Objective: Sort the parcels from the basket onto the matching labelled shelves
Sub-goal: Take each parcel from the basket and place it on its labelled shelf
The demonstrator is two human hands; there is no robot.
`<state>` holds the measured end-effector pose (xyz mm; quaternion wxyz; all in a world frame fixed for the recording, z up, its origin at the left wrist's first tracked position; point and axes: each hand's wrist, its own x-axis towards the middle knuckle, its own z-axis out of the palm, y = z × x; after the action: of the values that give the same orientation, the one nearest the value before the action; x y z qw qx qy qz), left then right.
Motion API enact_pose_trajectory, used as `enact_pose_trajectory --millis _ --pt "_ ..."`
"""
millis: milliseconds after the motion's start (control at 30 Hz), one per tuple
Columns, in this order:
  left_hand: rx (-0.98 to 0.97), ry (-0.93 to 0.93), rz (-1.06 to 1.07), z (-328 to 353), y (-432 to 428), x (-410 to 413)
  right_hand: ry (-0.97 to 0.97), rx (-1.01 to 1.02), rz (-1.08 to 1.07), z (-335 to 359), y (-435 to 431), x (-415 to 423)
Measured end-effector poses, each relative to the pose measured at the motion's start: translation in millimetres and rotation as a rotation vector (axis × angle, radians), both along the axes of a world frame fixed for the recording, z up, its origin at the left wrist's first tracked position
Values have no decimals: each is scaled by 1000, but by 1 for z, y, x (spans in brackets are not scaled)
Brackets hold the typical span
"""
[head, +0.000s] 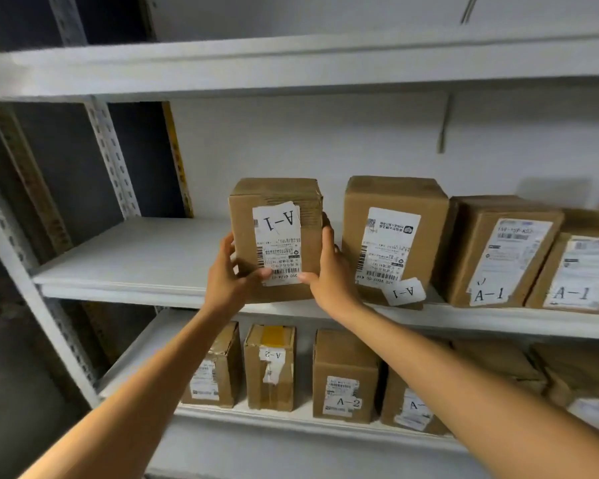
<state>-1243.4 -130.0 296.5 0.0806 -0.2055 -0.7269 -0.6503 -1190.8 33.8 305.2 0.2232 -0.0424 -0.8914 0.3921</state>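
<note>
A brown cardboard parcel (277,202) with an upside-down "A-1" label stands at the front edge of the middle shelf (128,261). My left hand (227,274) grips its left side and my right hand (329,271) grips its right side, thumbs on the front face. To its right on the same shelf stand three more "A-1" parcels (391,236), close together. The basket is not in view.
The shelf below (291,418) holds several boxes marked "A-2" (270,368). The left part of the middle shelf is bare. A slotted metal upright (111,157) stands at the left. The top shelf (291,60) overhangs the parcels.
</note>
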Motion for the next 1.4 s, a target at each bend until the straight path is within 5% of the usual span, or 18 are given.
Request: enact_pose_trajectory --millis 600,867,1000,1200,1400 --pt "-59 16 -79 -1 34 -4 -159 -164 6 22 32 37" --pt "-225 42 61 -7 24 -6 -308 136 -212 6 11 50" --pt "-325 60 161 -6 13 2 -32 292 -300 16 -4 57" --pt "-473 132 263 9 -15 15 -54 487 20 34 -40 41" --pt "-1003 122 305 9 -73 52 -66 558 407 18 -76 25"
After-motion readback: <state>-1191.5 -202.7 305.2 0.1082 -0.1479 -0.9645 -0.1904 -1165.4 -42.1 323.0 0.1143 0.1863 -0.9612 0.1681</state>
